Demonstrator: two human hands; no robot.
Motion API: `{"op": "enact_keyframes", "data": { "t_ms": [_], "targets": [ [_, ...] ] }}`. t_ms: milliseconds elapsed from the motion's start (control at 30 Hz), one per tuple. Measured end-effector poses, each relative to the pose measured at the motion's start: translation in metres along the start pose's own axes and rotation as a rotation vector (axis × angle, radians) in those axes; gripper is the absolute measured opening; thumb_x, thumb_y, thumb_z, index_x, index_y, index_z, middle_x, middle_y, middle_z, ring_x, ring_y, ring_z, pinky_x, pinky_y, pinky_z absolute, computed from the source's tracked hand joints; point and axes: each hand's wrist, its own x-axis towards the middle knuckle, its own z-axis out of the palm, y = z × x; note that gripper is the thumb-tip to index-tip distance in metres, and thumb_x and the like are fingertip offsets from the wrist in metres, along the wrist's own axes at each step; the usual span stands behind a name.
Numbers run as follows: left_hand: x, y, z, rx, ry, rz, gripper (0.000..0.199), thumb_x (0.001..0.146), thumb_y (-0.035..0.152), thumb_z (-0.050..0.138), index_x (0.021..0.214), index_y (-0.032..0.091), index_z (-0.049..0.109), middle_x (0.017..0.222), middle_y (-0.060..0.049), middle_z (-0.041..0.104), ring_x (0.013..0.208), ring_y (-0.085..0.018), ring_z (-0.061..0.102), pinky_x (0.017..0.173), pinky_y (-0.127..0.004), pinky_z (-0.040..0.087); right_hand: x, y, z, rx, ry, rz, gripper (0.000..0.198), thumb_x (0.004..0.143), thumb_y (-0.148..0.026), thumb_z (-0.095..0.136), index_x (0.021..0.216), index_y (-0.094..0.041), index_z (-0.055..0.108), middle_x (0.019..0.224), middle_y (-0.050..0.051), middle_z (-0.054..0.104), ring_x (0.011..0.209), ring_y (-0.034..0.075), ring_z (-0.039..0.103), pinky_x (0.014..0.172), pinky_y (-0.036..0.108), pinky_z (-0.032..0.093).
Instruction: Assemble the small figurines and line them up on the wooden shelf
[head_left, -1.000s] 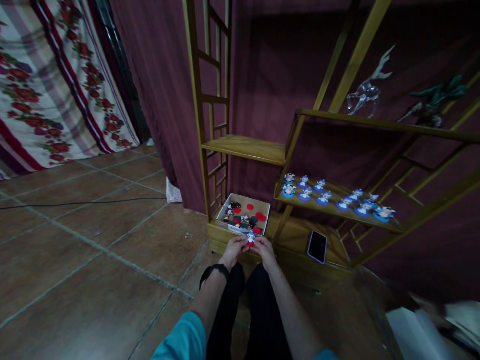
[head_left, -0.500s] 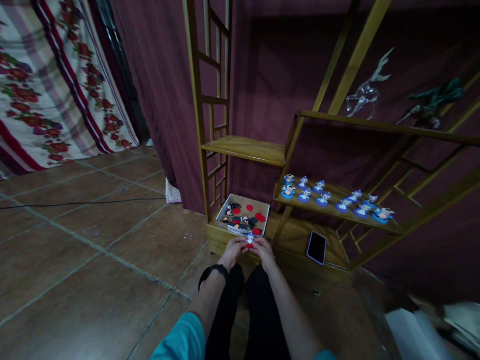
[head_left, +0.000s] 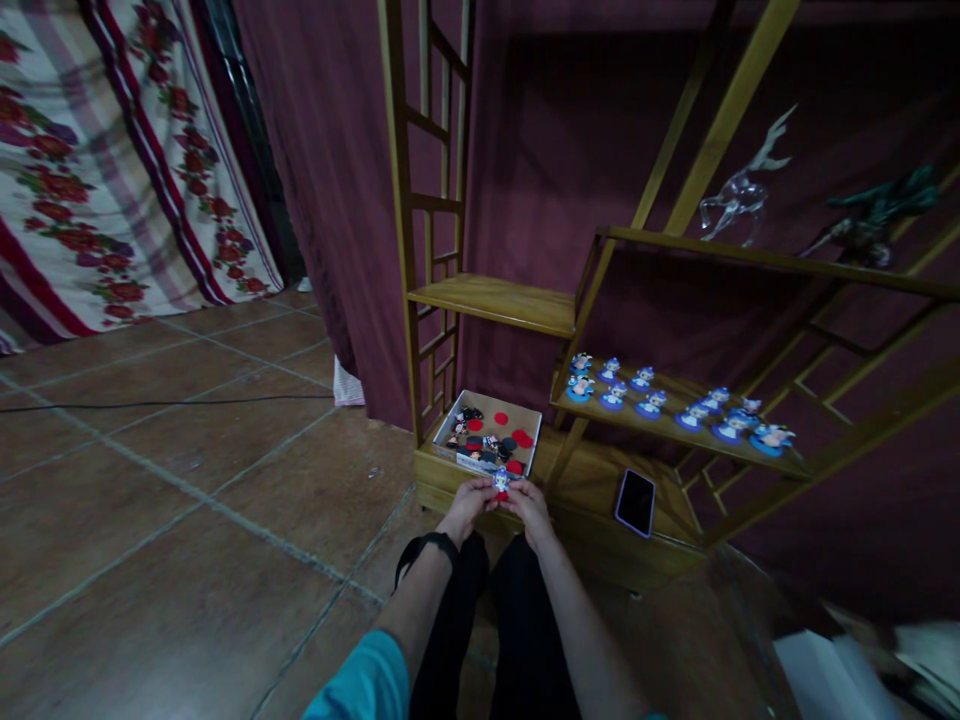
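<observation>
A small white-and-purple figurine point(head_left: 502, 480) on a red base is held between my two hands, just in front of the cabinet's lower ledge. My left hand point(head_left: 471, 505) has its fingers closed on the figurine's left side. From the right, my right hand point(head_left: 529, 504) pinches the same piece. Right behind them stands a shallow white box point(head_left: 537, 428) with red discs, dark discs and several small figures inside. Up to the right, several finished-looking figurines point(head_left: 652, 404) on purple and blue bases stand in rows on a wooden shelf point(head_left: 675, 385).
A phone point(head_left: 635, 502) lies on the lower ledge to the right. Above stand a clear glass animal point(head_left: 739, 195) and a dark green statue point(head_left: 874, 220). A wooden upright point(head_left: 401, 230) rises left of the box. A black cable point(head_left: 165, 404) crosses the tiled floor.
The view has shifted very slightly, so the shelf and figurines sit a little further right. Both hands keep their hold on the figurine in nearly the same place.
</observation>
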Motion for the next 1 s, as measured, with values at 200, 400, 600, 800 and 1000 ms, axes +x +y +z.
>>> {"op": "enact_keyframes", "data": {
  "t_ms": [200, 400, 600, 800, 1000],
  "targets": [
    [0.0042, -0.0033, -0.0004, 0.016, -0.018, 0.026, 0.016, 0.056, 0.011, 0.073, 0.069, 0.01, 0.063, 0.06, -0.004, 0.063, 0.046, -0.007, 0.054, 0.045, -0.017, 0.041, 0.001, 0.0031, -0.0008, 0.001, -0.016, -0.009, 0.024, 0.053, -0.035, 0.07, 0.066, -0.018, 0.059, 0.068, -0.001, 0.061, 0.064, 0.015, 0.061, 0.064, 0.032, 0.053],
    [0.0051, -0.0077, -0.0015, 0.019, 0.032, 0.103, 0.026, 0.054, 0.011, 0.073, 0.077, 0.011, 0.061, 0.055, 0.001, 0.058, 0.047, -0.007, 0.054, 0.047, -0.017, 0.04, -0.0007, -0.0009, 0.0011, -0.069, -0.04, -0.025, 0.033, 0.054, -0.035, 0.071, 0.082, -0.02, 0.063, 0.079, 0.001, 0.066, 0.074, 0.017, 0.062, 0.067, 0.03, 0.05],
    [0.0005, -0.0054, 0.0009, 0.008, 0.096, 0.146, 0.042, 0.053, 0.008, 0.073, 0.092, 0.014, 0.057, 0.055, 0.004, 0.057, 0.044, -0.006, 0.052, 0.047, -0.017, 0.039, -0.0009, -0.0019, 0.0012, -0.143, -0.069, -0.019, 0.041, 0.056, -0.037, 0.069, 0.094, -0.022, 0.063, 0.085, 0.002, 0.068, 0.079, 0.019, 0.062, 0.068, 0.03, 0.05],
    [-0.002, -0.0014, 0.002, -0.023, 0.036, 0.1, 0.037, 0.053, 0.006, 0.075, 0.086, 0.012, 0.06, 0.062, 0.0, 0.062, 0.051, -0.007, 0.056, 0.052, -0.019, 0.043, 0.0007, 0.0003, 0.0005, -0.123, -0.011, -0.025, 0.038, 0.057, -0.037, 0.069, 0.092, -0.022, 0.062, 0.088, 0.003, 0.067, 0.081, 0.019, 0.062, 0.067, 0.03, 0.051],
    [0.0003, -0.0026, 0.0003, -0.044, 0.038, 0.065, 0.033, 0.05, 0.009, 0.078, 0.079, 0.012, 0.062, 0.067, -0.003, 0.065, 0.058, -0.011, 0.061, 0.058, -0.021, 0.047, -0.0002, -0.0025, -0.0001, -0.057, -0.021, -0.026, 0.041, 0.055, -0.037, 0.071, 0.091, -0.02, 0.062, 0.089, 0.004, 0.067, 0.081, 0.02, 0.063, 0.068, 0.031, 0.053]
  ]
}}
